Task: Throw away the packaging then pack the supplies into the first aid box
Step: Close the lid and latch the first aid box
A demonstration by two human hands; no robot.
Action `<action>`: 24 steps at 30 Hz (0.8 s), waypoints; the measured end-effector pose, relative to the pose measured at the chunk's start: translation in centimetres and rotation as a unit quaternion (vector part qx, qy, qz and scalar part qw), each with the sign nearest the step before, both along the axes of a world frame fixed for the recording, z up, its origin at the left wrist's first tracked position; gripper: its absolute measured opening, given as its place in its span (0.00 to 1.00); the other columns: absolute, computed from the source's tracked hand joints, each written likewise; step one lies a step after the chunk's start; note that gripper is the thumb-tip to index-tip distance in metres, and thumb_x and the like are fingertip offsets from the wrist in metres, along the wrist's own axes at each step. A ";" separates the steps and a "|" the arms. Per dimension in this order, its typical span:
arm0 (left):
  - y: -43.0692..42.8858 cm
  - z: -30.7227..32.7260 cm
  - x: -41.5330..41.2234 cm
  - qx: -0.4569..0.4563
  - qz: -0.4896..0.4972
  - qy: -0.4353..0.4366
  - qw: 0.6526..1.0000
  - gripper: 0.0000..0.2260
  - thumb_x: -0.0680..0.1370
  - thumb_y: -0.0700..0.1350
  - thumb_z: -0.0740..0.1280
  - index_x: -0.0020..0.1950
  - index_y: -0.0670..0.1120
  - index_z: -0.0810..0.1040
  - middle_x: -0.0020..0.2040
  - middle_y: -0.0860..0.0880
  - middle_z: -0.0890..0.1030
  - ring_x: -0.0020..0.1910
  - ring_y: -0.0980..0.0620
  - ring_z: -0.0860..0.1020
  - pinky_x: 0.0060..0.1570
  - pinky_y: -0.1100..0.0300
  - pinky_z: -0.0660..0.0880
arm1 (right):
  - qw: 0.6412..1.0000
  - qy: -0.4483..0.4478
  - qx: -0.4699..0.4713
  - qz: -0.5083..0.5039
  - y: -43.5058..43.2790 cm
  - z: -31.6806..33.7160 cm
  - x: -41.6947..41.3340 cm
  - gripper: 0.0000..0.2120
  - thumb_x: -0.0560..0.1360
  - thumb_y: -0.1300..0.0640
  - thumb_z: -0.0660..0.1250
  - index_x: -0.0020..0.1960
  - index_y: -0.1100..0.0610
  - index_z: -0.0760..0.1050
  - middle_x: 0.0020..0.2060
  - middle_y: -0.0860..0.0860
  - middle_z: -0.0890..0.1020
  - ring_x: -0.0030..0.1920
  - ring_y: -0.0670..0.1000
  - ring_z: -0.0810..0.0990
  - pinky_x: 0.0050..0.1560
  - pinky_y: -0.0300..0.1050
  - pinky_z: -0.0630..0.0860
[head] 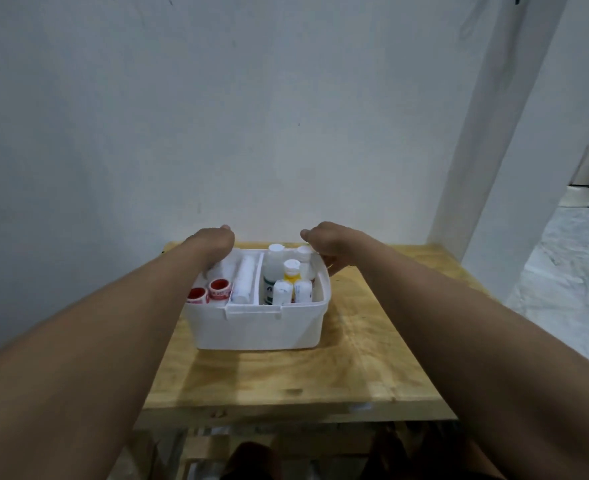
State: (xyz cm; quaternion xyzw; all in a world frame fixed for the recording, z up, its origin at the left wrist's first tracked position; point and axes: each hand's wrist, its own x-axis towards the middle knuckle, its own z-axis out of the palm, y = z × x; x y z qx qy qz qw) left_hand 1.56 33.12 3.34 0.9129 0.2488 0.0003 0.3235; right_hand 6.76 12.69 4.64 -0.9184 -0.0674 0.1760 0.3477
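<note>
With the supplies already standing in the first aid box [256,327] mid-surface [372,341], both hands reach past its far rim — left hand [213,241] and right hand [324,244] curled, perhaps for a hidden lid — so a level, even pull suits.

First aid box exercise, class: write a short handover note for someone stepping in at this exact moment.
Left hand: at the far left corner of the first aid box; grip unclear.
Right hand: fingers curled at the far right rim; grip unclear.
Box: open, on the wooden table.
Packed: two red-and-white tape rolls left, a white roll in the middle slot, bottles right.
Done: no loose supplies or packaging visible on the table.
Left: no lid in view, so closing the box, probably.
</note>
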 end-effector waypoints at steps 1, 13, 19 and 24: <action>0.3 -0.1 0.3 -0.024 0.002 -0.005 1.000 0.18 0.84 0.47 0.50 0.55 0.37 0.75 0.61 0.35 0.73 0.50 0.40 0.75 0.50 0.54 0.71 | 1.000 0.013 0.024 -0.010 0.1 -0.3 0.2 0.17 0.82 0.54 0.52 0.58 0.66 0.73 0.51 0.65 0.81 0.49 0.64 0.83 0.53 0.59 0.82; 2.6 0.4 0.8 -0.180 0.073 -0.029 0.981 0.11 0.82 0.44 0.55 0.55 0.38 0.72 0.43 0.41 0.74 0.36 0.44 0.74 0.36 0.56 0.72 | 0.986 0.033 0.137 -0.089 -0.6 -0.3 0.2 0.12 0.80 0.66 0.53 0.58 0.67 0.72 0.42 0.60 0.78 0.36 0.56 0.79 0.35 0.48 0.79; 2.2 1.5 0.6 -0.255 0.100 -0.084 0.958 0.15 0.82 0.46 0.54 0.64 0.43 0.73 0.53 0.41 0.81 0.42 0.44 0.77 0.35 0.55 0.74 | 0.975 0.015 0.186 -0.119 -0.2 0.6 0.3 0.11 0.80 0.59 0.57 0.59 0.63 0.71 0.51 0.61 0.79 0.43 0.58 0.81 0.40 0.49 0.80; 1.9 2.6 0.3 -0.290 0.122 -0.128 0.940 0.23 0.83 0.57 0.49 0.69 0.46 0.71 0.49 0.43 0.81 0.47 0.44 0.79 0.50 0.50 0.78 | 0.959 0.021 0.250 -0.133 0.0 1.6 0.4 0.26 0.80 0.40 0.52 0.65 0.58 0.69 0.55 0.60 0.78 0.49 0.59 0.81 0.51 0.54 0.81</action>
